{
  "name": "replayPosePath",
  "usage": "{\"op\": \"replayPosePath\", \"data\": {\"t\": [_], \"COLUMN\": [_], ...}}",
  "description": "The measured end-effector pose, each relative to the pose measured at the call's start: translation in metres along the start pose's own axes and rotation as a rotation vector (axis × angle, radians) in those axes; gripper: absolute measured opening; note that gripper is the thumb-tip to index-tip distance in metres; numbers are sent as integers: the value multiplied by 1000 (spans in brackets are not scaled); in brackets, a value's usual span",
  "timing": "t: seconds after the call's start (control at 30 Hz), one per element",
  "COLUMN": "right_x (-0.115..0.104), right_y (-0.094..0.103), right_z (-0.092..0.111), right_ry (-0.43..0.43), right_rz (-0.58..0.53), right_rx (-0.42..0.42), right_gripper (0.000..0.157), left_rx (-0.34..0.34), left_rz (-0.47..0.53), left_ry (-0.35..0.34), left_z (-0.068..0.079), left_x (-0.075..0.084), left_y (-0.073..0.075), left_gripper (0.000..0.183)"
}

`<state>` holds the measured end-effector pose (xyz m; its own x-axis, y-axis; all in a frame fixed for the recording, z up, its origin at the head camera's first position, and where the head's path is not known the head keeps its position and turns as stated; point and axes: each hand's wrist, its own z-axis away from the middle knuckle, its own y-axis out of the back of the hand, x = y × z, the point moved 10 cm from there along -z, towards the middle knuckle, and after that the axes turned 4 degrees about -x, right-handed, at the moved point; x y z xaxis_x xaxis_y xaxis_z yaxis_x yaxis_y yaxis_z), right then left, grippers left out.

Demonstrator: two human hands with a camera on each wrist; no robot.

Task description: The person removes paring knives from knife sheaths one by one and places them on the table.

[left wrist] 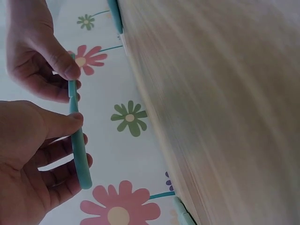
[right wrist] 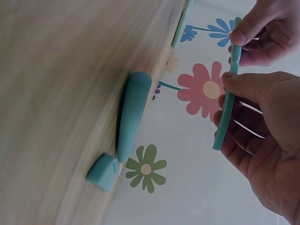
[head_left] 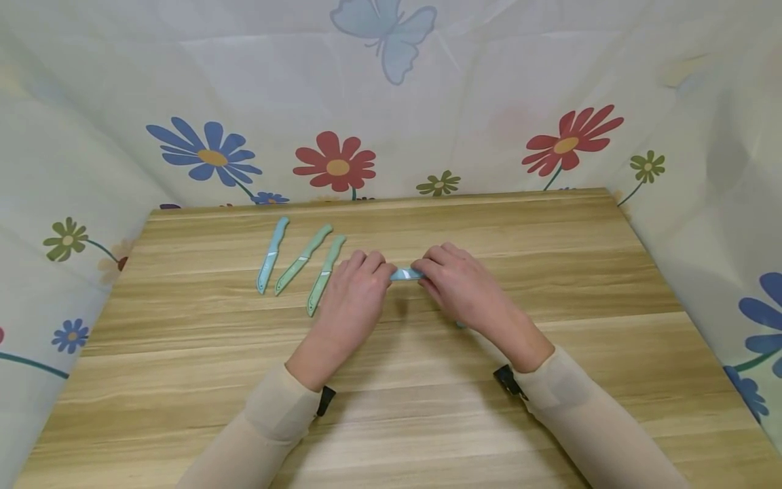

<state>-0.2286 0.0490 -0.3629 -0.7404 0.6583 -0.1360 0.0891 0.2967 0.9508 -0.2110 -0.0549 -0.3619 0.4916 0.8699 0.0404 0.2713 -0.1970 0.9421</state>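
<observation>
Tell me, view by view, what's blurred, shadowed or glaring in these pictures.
Head view: pale sheen on the near tabletop, soft shadow below the held blue knife; left wrist: tabletop smeared, left hand clearer; right wrist: tabletop soft and blurry, right hand partly shaded.

**Head view was bright, wrist views dimmer**

Soft light left a pale sheen on the near middle of the tabletop (head_left: 403, 435) and faint shadows beside the sleeves (head_left: 601, 421). Toward the upper right, the patterned backdrop (head_left: 721, 142) looked hazy. In both wrist views the colours were muted, and blur smeared the wood grain.
</observation>
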Motion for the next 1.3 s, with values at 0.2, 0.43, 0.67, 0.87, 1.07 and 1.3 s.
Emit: {"op": "replayPosePath", "data": {"t": [0.2,0.43,0.67,0.87,1.07,1.3], "right_x": [0,-1,-1,-1,0,1], "right_y": [-1,-1,-1,-1,0,0], "right_z": [0,0,1,1,1,1], "right_ry": [-1,10,16,17,11,8], "right_rz": [7,-2,-10,-15,-17,-8], "right_rx": [-3,14,26,21,17,17], "right_gripper": [22,21,20,20,21,21], "left_rx": [-16,-24,-19,-21,-16,-4], "left_rz": [-4,1,14,15,9,11], "left_ry": [6,7,7,9,11,10], "left_z": [0,0,1,1,0,1], "left_x": [-1,-1,-2,-2,-3,-4], "left_y": [-3,-4,-3,-4,-3,-2], "left_gripper": [13,12,11,10,9,9]}}
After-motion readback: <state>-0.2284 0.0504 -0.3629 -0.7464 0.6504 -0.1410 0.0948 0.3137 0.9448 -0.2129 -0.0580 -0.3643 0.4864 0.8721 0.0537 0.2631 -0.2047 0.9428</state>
